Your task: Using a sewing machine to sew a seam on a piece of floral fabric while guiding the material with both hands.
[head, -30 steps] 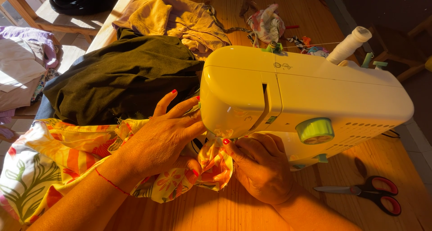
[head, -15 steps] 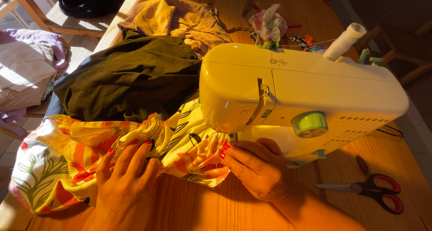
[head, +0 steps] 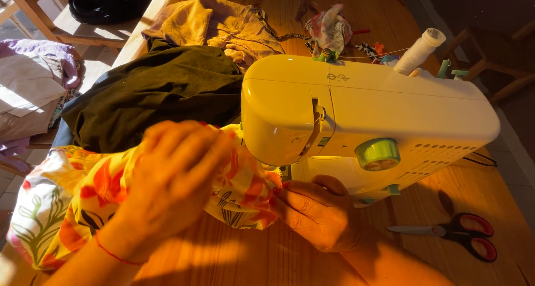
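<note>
A white sewing machine (head: 362,107) stands on the wooden table (head: 251,258). A floral fabric (head: 67,208), orange, white and green, lies bunched under its head and spreads to the left. My left hand (head: 167,180) rests on top of the bunched fabric, blurred, and covers part of it. My right hand (head: 317,211) sits at the base of the machine and pinches the fabric's edge with its fingertips. The needle area is hidden by the machine head.
Red-handled scissors (head: 457,233) lie on the table at the right. A dark olive cloth (head: 156,91) and a mustard cloth (head: 212,24) are piled behind the floral one. A spool of white thread (head: 418,52) stands at the machine's back. A wooden chair (head: 61,24) stands left.
My left hand has gone from beside the machine head, down to the left, then up onto the fabric bunch. The fabric has been gathered and pulled leftward. My right hand stayed at the machine's base.
</note>
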